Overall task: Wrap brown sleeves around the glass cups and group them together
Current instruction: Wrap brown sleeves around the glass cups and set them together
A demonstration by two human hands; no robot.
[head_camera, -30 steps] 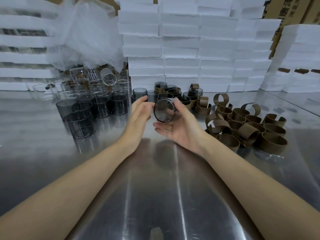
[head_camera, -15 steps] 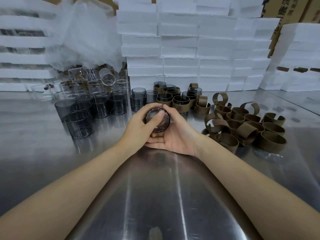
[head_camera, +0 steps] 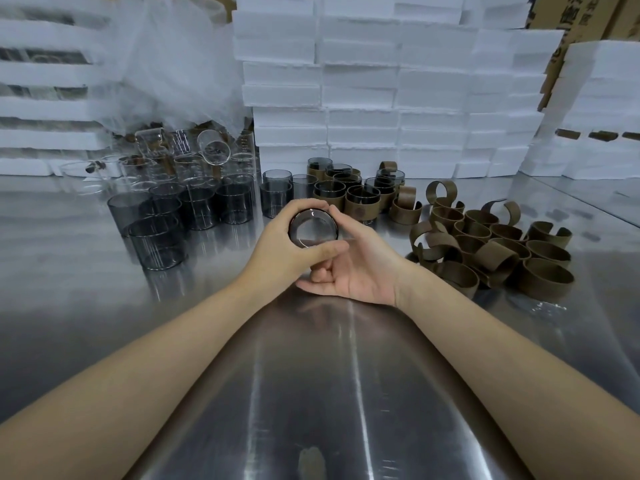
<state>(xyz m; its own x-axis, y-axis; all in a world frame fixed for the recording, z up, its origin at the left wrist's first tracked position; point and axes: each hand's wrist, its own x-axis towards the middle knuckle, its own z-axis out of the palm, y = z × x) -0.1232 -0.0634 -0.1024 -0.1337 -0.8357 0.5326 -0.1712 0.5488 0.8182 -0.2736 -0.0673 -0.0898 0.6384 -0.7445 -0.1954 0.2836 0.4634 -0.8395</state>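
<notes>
Left hand point(head_camera: 277, 252) has closed onto the glass cup point(head_camera: 313, 231) — right hand point(head_camera: 363, 268) grips it too.

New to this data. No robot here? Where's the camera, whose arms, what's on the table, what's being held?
No robot: a person working bare-handed. One wide-angle camera sits on their head, looking forward and down, so the arms enter from below. The left hand and right hand share a grip on one smoky glass cup, its round end facing the camera. On the steel table: bare glass cups at left, sleeved cups behind the hands, loose brown sleeves at right. White foam boxes are stacked behind.
</notes>
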